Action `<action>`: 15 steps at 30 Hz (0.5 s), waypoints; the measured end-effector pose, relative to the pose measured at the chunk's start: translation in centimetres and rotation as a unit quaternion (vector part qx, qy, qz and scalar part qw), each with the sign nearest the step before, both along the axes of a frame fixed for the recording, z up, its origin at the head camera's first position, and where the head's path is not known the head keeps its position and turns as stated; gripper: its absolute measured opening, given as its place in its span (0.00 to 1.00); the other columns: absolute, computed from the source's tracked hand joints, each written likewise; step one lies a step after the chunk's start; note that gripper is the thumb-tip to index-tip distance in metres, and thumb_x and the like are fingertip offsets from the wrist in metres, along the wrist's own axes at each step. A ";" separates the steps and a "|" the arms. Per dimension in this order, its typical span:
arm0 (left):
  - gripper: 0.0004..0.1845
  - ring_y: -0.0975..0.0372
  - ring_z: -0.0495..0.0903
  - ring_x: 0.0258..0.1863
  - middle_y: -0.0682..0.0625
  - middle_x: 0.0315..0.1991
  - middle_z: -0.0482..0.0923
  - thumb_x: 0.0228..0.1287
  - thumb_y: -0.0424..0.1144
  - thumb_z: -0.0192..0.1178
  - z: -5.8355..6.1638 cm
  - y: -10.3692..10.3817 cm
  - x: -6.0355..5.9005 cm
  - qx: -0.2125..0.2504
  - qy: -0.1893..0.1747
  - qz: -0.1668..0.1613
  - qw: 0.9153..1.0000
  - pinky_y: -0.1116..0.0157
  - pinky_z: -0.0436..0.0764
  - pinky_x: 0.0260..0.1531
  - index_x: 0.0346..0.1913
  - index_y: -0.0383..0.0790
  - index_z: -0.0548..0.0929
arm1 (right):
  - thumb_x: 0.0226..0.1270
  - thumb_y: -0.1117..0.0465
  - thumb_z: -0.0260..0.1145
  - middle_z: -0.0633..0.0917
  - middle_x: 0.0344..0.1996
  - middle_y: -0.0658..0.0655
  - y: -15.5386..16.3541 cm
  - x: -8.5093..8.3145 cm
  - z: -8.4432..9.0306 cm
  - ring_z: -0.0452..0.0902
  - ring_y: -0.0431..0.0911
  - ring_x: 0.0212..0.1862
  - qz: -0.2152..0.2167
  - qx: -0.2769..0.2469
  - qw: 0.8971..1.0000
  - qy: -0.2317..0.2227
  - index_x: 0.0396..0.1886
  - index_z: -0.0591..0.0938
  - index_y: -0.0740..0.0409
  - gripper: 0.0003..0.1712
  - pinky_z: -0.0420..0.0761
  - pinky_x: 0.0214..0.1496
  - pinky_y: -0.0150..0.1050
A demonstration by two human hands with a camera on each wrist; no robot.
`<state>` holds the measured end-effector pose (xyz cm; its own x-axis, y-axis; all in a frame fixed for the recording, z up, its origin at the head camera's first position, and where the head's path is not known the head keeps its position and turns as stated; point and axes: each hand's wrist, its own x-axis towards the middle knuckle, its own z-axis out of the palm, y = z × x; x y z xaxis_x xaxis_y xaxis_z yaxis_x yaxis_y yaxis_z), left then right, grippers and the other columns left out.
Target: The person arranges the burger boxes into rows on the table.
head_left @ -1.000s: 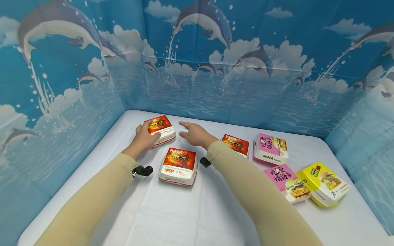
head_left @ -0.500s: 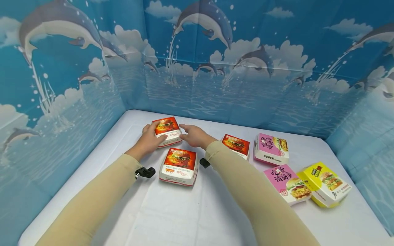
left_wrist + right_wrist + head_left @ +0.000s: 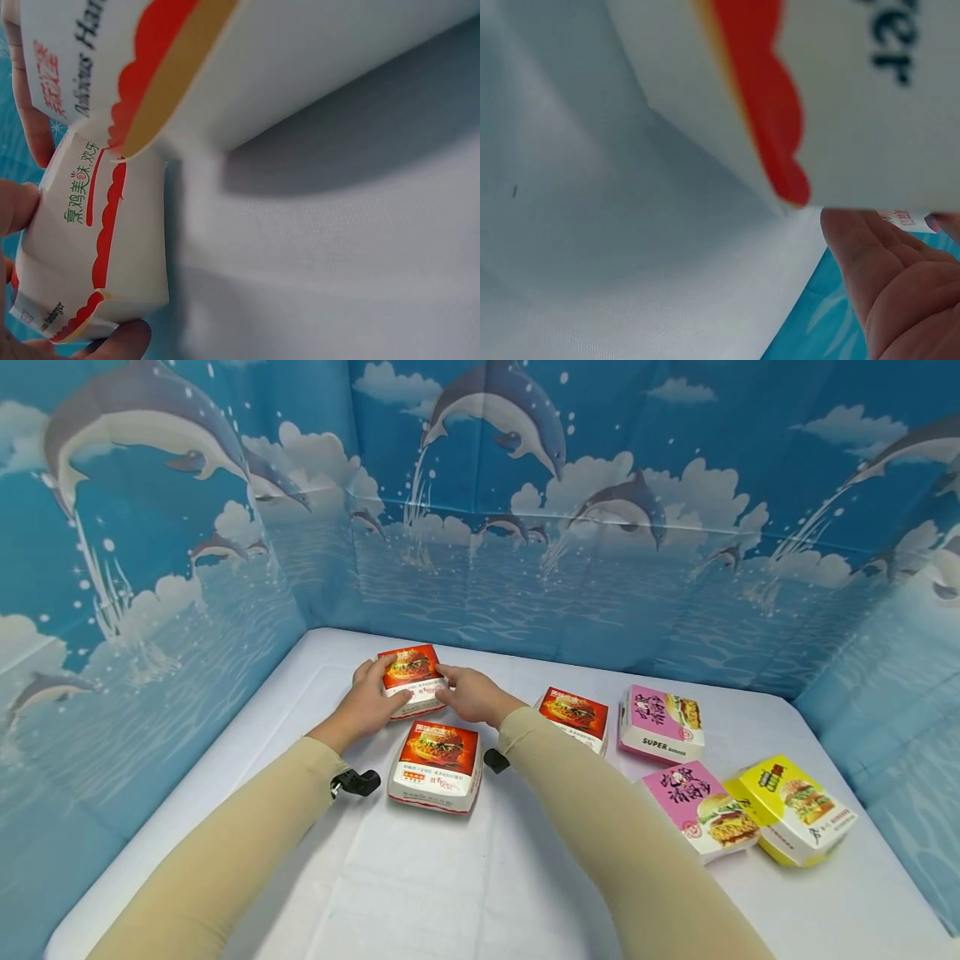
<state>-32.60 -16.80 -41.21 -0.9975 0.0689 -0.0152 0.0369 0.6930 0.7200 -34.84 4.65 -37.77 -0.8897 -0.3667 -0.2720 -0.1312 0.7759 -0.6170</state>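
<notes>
The left hand [image 3: 365, 706] and the right hand [image 3: 467, 693] hold the far red-topped cardboard burger box [image 3: 411, 679] between them, fingers curled on its two sides to steady it. I count three red boxes, two pink boxes and one yellow box [image 3: 797, 808], all to the right.

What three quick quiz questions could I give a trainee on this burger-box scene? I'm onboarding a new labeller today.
1. True or false: both hands touch the far red burger box.
2. How many pink boxes are on the table? A) one B) two C) three
3. Fill in: the yellow box lies at the person's ____ side.

Key:
1. True: the left hand grips its left side and the right hand meets its right side.
2. B: the pink SUPER box and the pink box nearer the camera.
3. Right.
</notes>
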 end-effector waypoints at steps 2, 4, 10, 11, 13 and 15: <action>0.44 0.34 0.49 0.83 0.33 0.85 0.34 0.75 0.53 0.60 0.1 0.0 0.0 0.002 0.004 -0.003 1.000 0.35 0.59 0.78 0.86 0.51 0.51 | 0.83 0.47 0.59 0.71 0.78 0.57 0.1 0.1 0.1 0.74 0.50 0.66 -0.005 -0.005 1.000 0.001 0.86 0.57 0.36 0.38 0.77 0.60 0.46; 0.44 0.34 0.49 0.83 0.33 0.85 0.34 0.75 0.54 0.60 0.1 0.0 0.0 0.003 0.008 -0.005 1.000 0.36 0.59 0.78 0.86 0.51 0.51 | 0.83 0.47 0.59 0.71 0.78 0.57 0.2 0.3 0.2 0.74 0.50 0.67 -0.010 -0.011 1.000 0.005 0.86 0.57 0.36 0.37 0.77 0.60 0.46; 0.44 0.34 0.51 0.82 0.33 0.85 0.33 0.76 0.53 0.60 0.3 0.1 0.0 0.006 0.017 -0.018 1.000 0.36 0.61 0.77 0.86 0.51 0.50 | 0.83 0.48 0.59 0.71 0.78 0.59 0.5 0.5 0.4 0.72 0.52 0.75 -0.014 -0.027 0.999 0.030 0.85 0.59 0.37 0.37 0.77 0.72 0.51; 0.44 0.34 0.51 0.82 0.33 0.86 0.33 0.76 0.53 0.59 0.4 0.1 0.0 0.007 0.018 -0.020 1.000 0.36 0.61 0.77 0.86 0.52 0.50 | 0.83 0.48 0.59 0.72 0.78 0.59 0.5 0.5 0.4 0.72 0.53 0.75 -0.015 -0.029 0.999 0.035 0.85 0.59 0.37 0.37 0.77 0.73 0.52; 0.44 0.34 0.51 0.82 0.34 0.86 0.33 0.76 0.53 0.60 0.6 0.2 0.0 0.009 0.019 -0.023 1.000 0.36 0.62 0.77 0.86 0.52 0.50 | 0.83 0.48 0.60 0.72 0.78 0.59 0.7 0.4 0.4 0.73 0.53 0.74 -0.020 -0.027 0.998 0.043 0.85 0.59 0.36 0.37 0.77 0.73 0.53; 0.44 0.34 0.51 0.82 0.35 0.86 0.33 0.76 0.52 0.60 0.9 0.3 0.1 0.010 0.019 -0.026 0.999 0.36 0.62 0.77 0.86 0.53 0.50 | 0.82 0.48 0.61 0.72 0.78 0.58 0.8 0.3 0.4 0.74 0.53 0.73 -0.026 -0.027 0.998 0.047 0.85 0.59 0.36 0.38 0.79 0.71 0.52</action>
<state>-32.49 -16.47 -40.32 -0.9924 0.1203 0.0244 0.0998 0.6749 0.7311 -34.49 5.49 -37.38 -0.9287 -0.3309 -0.1674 -0.1510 0.7497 -0.6443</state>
